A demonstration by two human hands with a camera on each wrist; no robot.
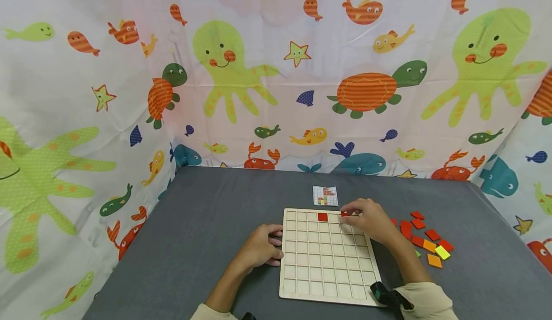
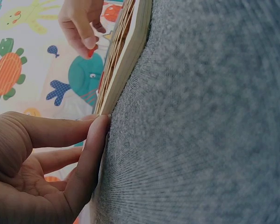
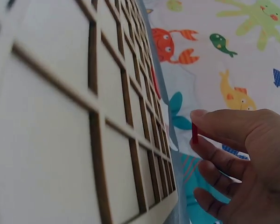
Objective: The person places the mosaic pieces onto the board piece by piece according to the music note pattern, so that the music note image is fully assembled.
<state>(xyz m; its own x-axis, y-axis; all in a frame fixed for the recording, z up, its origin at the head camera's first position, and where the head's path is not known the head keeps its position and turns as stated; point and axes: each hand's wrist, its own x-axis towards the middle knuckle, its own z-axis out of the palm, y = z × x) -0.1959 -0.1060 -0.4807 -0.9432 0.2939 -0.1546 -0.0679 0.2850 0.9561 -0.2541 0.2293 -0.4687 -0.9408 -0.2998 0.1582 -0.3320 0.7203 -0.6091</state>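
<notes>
A wooden grid board lies on the grey table, with one red square tile set in its far row. My right hand pinches another red square tile between thumb and fingertip, over the board's far right part. In the right wrist view that tile stands on edge, apart from the grid. At the board's left side, my left hand touches the edge with thumb and fingertips, its fingers loosely bent. The left wrist view shows these fingertips against the board's rim.
A small printed card with a coloured grid pattern lies just beyond the board. Loose red, orange, yellow and green tiles are scattered to the right, partly behind my right forearm. A curtain with sea animals hangs around the table.
</notes>
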